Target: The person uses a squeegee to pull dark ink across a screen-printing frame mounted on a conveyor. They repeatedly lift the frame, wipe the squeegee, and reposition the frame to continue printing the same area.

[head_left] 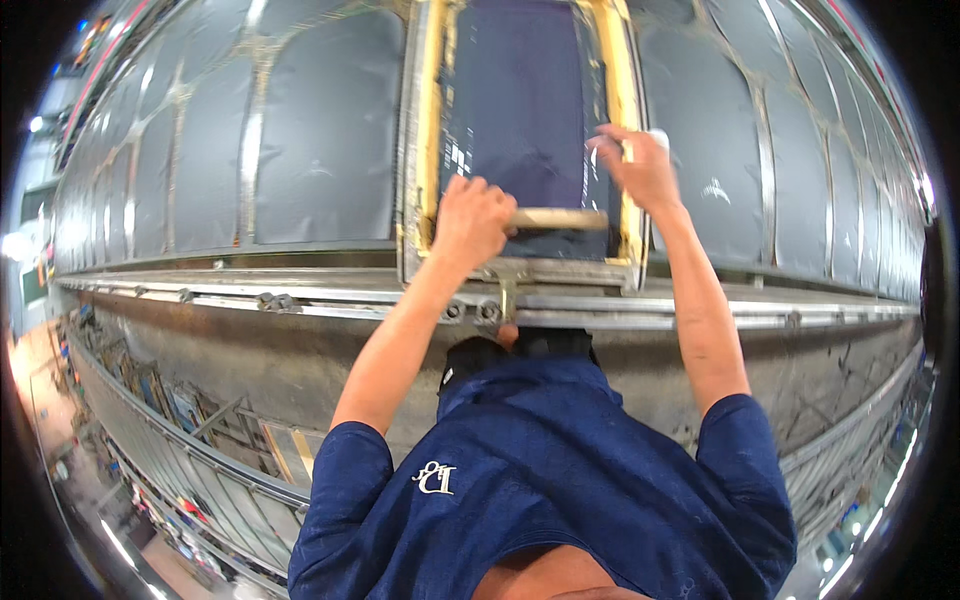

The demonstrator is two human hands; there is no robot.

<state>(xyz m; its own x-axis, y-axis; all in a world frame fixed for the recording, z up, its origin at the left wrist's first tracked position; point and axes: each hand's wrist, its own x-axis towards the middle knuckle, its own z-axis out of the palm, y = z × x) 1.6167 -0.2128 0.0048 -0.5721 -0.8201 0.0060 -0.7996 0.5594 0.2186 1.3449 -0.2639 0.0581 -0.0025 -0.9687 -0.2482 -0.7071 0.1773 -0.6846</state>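
Note:
A screen-printing frame (630,84) with yellow-taped inner edges and a dark blue mesh (515,110) lies ahead of me. My left hand (472,222) is closed on the left end of a wooden-handled squeegee (565,219), which lies crosswise near the frame's front. My right hand (637,165) is over the right taped edge, above the squeegee, its slightly blurred fingers curved and apart, holding nothing visible. Something white wraps one finger. Below the frame's front middle, a metal fitting (508,293) sits by the rail.
A long table (320,130) with dark grey panels stretches to both sides. A metal rail (370,300) with clamps runs along its front edge. Another long rack (220,460) is behind me at the lower left, and a matching railing (840,440) is at the lower right.

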